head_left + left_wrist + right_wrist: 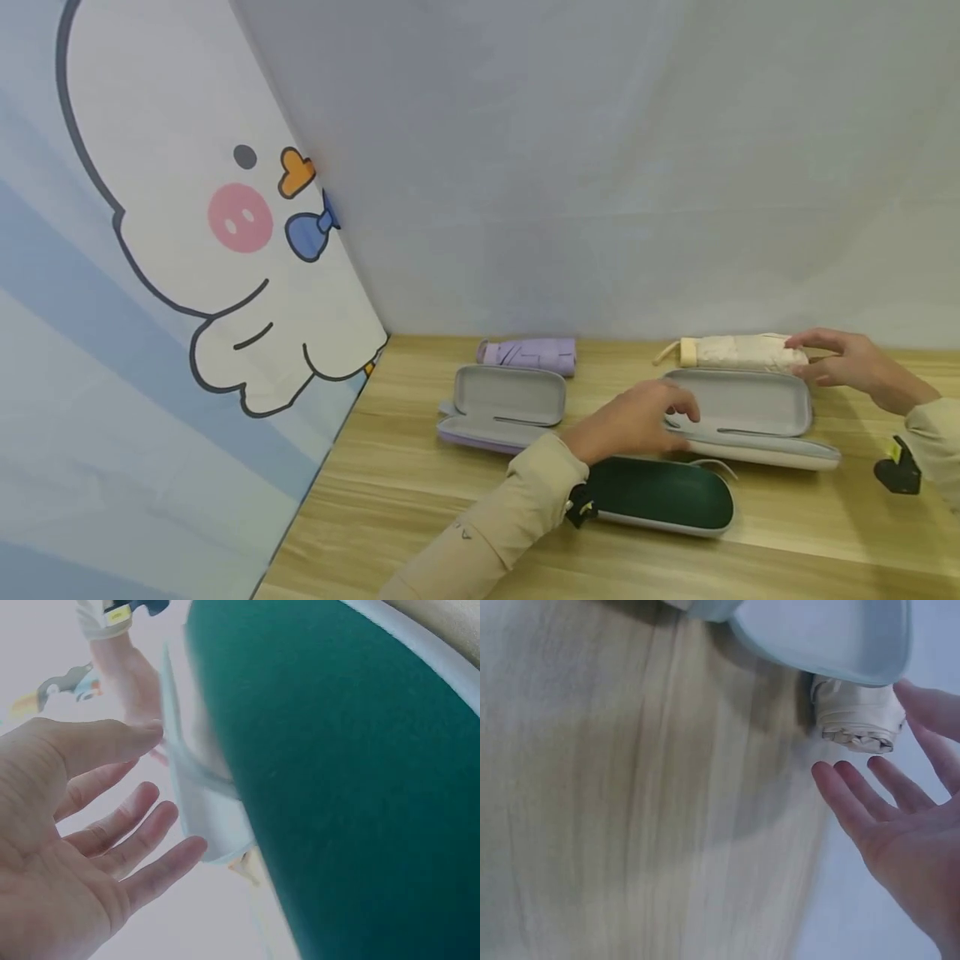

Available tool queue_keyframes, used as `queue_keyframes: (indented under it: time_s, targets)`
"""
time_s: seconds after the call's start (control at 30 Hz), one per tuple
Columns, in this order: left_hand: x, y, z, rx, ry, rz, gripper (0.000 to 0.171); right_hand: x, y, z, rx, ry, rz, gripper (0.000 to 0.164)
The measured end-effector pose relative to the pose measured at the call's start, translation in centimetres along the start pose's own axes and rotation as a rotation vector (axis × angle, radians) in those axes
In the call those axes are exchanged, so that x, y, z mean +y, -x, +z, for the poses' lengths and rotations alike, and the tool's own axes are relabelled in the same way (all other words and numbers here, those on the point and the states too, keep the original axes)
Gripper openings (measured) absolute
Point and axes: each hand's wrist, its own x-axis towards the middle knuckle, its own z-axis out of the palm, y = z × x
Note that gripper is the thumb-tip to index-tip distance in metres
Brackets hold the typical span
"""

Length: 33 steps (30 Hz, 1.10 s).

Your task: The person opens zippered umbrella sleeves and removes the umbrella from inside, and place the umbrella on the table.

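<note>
A cream folded umbrella [742, 352] lies behind an open cream hard case [738, 404] with a pale grey lining. My right hand [855, 367] is at the umbrella's right end, its fingers spread around that end; the right wrist view shows the rolled fabric end [859, 716] just off the fingertips. My left hand [630, 421] hovers by the left end of the cream case, fingers loosely bent with nothing in them. Below it lies an open case with a dark green lining [660, 492], partly hidden by the left sleeve; the lining [345, 780] fills much of the left wrist view.
On the left, a purple folded umbrella [532, 356] lies behind an open purple case [510, 400]. The wooden table [390, 492] meets a pale curtain [525, 167] at the back and a cartoon-printed sheet [172, 275] at the left.
</note>
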Motion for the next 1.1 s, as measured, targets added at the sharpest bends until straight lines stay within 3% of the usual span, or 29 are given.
queue_keyframes:
  time_s: [0.13,0.3,0.53,0.87,1.1]
  targets:
    - [-0.8,1.7,-1.0,0.076,0.07,0.016,0.027,-1.4,0.1,-0.7,0.008,0.055,0.02,0.053]
    - [-1.8,4.0,-1.7,0.167,0.164,-0.005,0.031,-3.6,0.9,-1.6,0.081,0.097,0.009,0.055]
    - [-2.4,7.1,-2.2,0.233,0.328,-0.052,0.038,-4.8,2.9,-2.1,0.204,0.055,-0.024,0.048]
    - [-3.3,9.9,-1.0,0.21,0.4,-0.12,0.049,-7.4,5.7,-0.6,0.275,-0.024,-0.149,0.037]
    - [-3.2,11.4,0.0,0.146,0.254,-0.143,0.06,-9.4,7.2,2.1,0.232,-0.105,-0.269,0.032]
